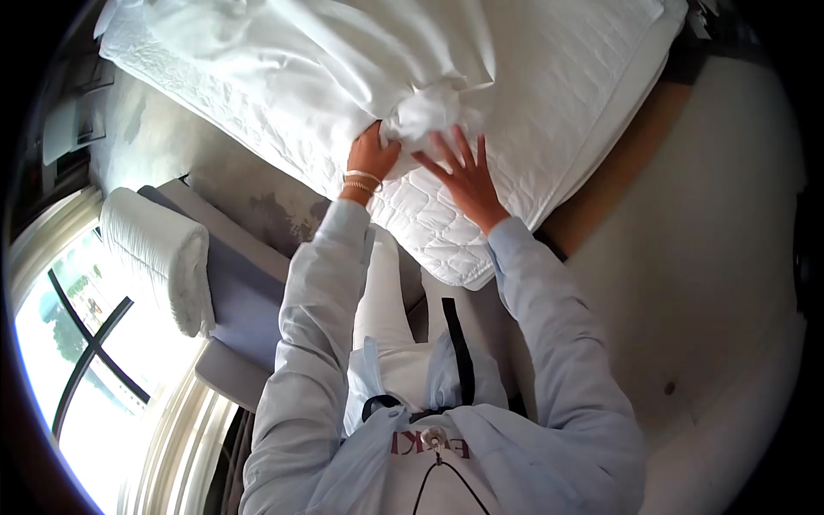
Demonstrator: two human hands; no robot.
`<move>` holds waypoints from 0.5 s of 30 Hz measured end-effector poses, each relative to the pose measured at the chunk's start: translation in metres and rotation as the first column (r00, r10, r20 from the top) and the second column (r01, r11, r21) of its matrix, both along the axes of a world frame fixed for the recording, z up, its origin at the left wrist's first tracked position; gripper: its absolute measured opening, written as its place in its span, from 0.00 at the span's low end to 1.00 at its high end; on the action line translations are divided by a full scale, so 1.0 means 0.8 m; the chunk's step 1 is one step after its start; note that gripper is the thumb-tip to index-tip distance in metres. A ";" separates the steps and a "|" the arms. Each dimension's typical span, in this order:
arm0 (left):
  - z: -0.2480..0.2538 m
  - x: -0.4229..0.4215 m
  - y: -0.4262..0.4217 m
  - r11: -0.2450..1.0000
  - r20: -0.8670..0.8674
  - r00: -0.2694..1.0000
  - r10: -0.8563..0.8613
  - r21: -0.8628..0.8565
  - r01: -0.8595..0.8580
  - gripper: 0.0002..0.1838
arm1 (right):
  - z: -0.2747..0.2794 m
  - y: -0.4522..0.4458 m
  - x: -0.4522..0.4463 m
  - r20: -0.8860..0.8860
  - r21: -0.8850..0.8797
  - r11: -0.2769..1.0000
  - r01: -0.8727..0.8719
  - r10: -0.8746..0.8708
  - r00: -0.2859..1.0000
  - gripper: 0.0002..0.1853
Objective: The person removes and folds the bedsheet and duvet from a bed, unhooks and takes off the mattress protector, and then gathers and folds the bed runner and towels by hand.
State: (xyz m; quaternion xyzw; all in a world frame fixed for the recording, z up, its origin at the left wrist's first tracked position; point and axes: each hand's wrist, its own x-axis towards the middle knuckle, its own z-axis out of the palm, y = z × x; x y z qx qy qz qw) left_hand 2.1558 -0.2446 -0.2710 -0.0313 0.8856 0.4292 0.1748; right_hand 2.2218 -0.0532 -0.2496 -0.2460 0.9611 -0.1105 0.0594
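A white bed sheet point(343, 51) lies in loose folds over a white quilted mattress point(438, 227), bunched up close to the mattress corner nearest me. My left hand point(374, 156), with bracelets at the wrist, is closed on the gathered edge of the sheet. To its right, my right hand point(468, 182) has its fingers spread over the bunched cloth and the quilted top. Its fingertips are blurred, and whether they touch the cloth I cannot tell.
At left, a rolled white comforter point(163, 257) rests on a grey-purple sofa point(245, 292), beside a bright window point(86, 343) with curtains. A wooden bed edge point(622, 184) runs along the mattress's right side, next to a pale wall point(687, 283).
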 end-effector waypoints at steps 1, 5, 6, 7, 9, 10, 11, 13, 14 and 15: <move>0.015 0.008 0.000 0.998 -0.190 0.980 0.052 -0.028 -0.058 0.22 | -0.008 -0.008 -0.022 -0.086 0.027 0.999 0.026 -0.024 0.996 0.39; 0.072 0.061 0.015 0.912 -0.400 0.880 -0.257 -0.402 0.083 0.37 | -0.022 -0.031 -0.080 -0.271 -0.054 0.997 0.050 -0.063 0.960 0.29; 0.070 0.069 0.021 0.866 -0.333 0.875 -0.351 -0.472 0.168 0.40 | -0.023 -0.035 -0.086 -0.269 -0.055 0.997 0.047 -0.061 0.961 0.29; 0.052 0.074 0.020 0.841 -0.307 0.873 -0.380 -0.507 0.188 0.44 | -0.024 -0.038 -0.093 -0.227 -0.035 0.998 0.048 -0.054 0.972 0.26; 0.022 0.068 0.012 0.822 -0.329 0.871 -0.365 -0.552 0.136 0.42 | -0.026 -0.047 -0.111 -0.294 -0.006 0.999 0.051 -0.050 0.955 0.21; 0.007 0.060 0.007 0.797 -0.341 0.867 -0.362 -0.596 0.099 0.40 | -0.027 -0.048 -0.113 -0.266 0.004 0.999 0.038 -0.035 0.963 0.21; 0.004 0.050 0.005 0.790 -0.431 0.826 -0.363 -0.612 0.027 0.35 | -0.027 -0.050 -0.117 -0.223 -0.032 0.998 0.055 -0.060 0.973 0.19; -0.001 0.039 0.007 0.847 -0.493 0.822 -0.284 -0.530 -0.025 0.24 | -0.025 -0.053 -0.110 -0.174 -0.060 0.996 0.064 -0.074 0.982 0.16; 0.002 0.034 0.008 0.852 -0.464 0.843 -0.272 -0.523 -0.013 0.21 | -0.026 -0.055 -0.104 -0.075 -0.097 0.992 0.085 -0.092 0.993 0.15; 0.000 0.034 0.007 0.854 -0.472 0.842 -0.260 -0.519 -0.027 0.21 | -0.024 -0.057 -0.098 0.020 -0.133 0.985 0.107 -0.105 0.994 0.13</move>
